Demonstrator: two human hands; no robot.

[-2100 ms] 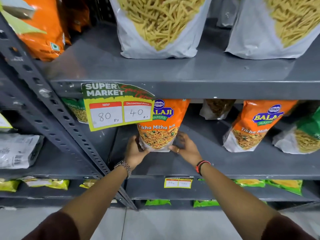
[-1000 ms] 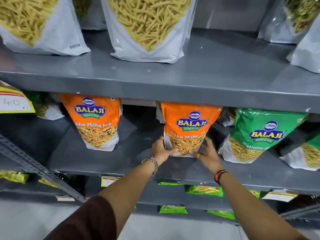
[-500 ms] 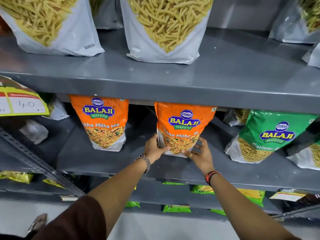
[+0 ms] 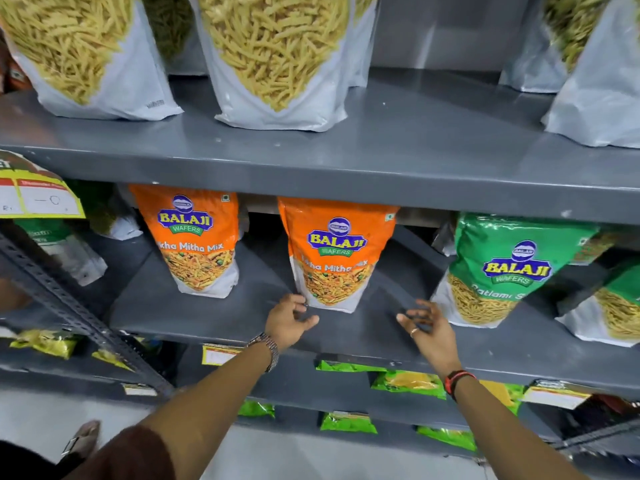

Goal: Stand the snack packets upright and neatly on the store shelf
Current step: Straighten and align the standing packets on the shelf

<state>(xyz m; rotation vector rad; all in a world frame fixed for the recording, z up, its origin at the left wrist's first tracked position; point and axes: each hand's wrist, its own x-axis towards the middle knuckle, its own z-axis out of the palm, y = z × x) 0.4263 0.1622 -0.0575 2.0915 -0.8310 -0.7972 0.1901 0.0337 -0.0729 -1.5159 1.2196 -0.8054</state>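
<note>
An orange Balaji Tikha Mitha Mix packet [image 4: 337, 254] stands upright in the middle of the grey middle shelf [image 4: 363, 337]. My left hand [image 4: 289, 320] hovers just below its lower left corner, fingers apart, holding nothing. My right hand [image 4: 427, 329] is off the packet to the lower right, fingers spread, midway toward a green Balaji packet [image 4: 502, 268] that leans slightly. A second orange packet [image 4: 197, 240] stands upright further left.
Large white pouches of yellow sticks [image 4: 277, 57] stand on the upper shelf [image 4: 346, 171]. A yellow price sign [image 4: 38, 195] hangs at the left. More green packets [image 4: 620, 306] sit at the right; small green and yellow packets [image 4: 408, 382] lie on lower shelves. A slotted upright [image 4: 79, 320] crosses diagonally.
Both hands have let go of the middle orange packet and drawn back from it. My right hand has shifted right. The packet stays standing.
</note>
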